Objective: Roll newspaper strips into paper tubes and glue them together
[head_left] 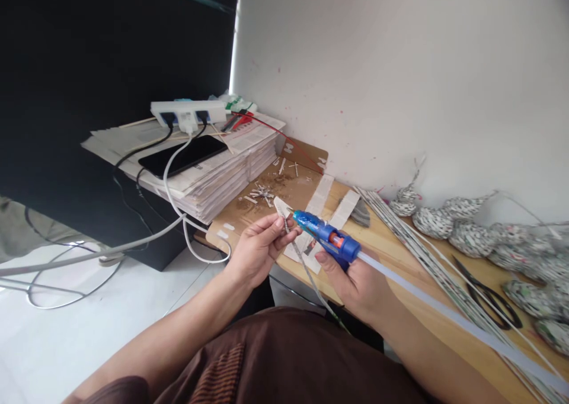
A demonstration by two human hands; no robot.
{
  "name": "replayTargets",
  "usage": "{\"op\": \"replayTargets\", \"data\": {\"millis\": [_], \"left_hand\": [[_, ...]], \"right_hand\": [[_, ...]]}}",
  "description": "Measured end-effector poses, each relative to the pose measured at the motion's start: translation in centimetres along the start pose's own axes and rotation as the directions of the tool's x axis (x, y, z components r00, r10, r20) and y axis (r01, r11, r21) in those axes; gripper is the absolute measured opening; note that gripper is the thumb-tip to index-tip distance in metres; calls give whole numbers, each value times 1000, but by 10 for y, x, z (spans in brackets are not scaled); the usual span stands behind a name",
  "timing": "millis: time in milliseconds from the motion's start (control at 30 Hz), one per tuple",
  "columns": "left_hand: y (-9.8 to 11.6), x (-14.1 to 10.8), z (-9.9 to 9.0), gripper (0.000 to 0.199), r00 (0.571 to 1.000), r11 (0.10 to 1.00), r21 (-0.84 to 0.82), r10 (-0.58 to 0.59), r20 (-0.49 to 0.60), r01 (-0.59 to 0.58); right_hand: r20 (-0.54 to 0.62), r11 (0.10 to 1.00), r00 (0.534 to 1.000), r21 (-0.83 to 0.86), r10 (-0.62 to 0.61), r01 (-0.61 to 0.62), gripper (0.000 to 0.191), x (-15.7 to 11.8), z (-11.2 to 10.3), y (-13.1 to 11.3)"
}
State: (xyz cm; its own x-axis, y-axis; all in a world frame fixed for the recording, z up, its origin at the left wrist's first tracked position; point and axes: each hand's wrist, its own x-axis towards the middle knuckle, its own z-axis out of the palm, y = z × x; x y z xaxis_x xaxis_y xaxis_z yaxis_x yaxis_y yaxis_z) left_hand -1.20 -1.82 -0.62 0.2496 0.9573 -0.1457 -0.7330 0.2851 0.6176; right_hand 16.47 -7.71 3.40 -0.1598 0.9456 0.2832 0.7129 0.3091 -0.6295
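Note:
My right hand (pixel 362 285) grips a blue hot glue gun (pixel 326 236), and a long white glue stick (pixel 400 276) runs out of its back toward the lower right. The gun's nozzle points left, close to the fingertips of my left hand (pixel 262 241). Those fingers are closed on the end of a thin rolled-newspaper strip (pixel 306 271), which trails down toward my lap. Whether the nozzle touches the strip I cannot tell. Beneath the hands lie pale paper strips (pixel 320 195) on the wooden table (pixel 355 244).
A tall newspaper stack (pixel 222 185) carries a power strip (pixel 189 112) and a black phone (pixel 184 155). White cables (pixel 165 179) hang near my left arm. Paper scraps (pixel 262 195) litter some cardboard. At right are paper rods (pixel 418 250), scissors (pixel 489 300) and woven paper gourds (pixel 471 235).

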Motion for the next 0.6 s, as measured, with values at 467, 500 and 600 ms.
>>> {"op": "replayTargets", "data": {"millis": [467, 500, 600], "left_hand": [[1, 1, -4, 9, 1000, 999, -28, 27, 6, -27], [1, 1, -4, 9, 1000, 999, -27, 25, 8, -25], [0, 1, -3, 10, 1000, 1000, -18, 13, 8, -12]], "right_hand": [[50, 999, 999, 31, 3, -5, 18, -7, 0, 4], [44, 999, 999, 32, 3, -4, 17, -7, -1, 5], [27, 999, 1000, 34, -3, 2, 17, -6, -1, 4]]}}
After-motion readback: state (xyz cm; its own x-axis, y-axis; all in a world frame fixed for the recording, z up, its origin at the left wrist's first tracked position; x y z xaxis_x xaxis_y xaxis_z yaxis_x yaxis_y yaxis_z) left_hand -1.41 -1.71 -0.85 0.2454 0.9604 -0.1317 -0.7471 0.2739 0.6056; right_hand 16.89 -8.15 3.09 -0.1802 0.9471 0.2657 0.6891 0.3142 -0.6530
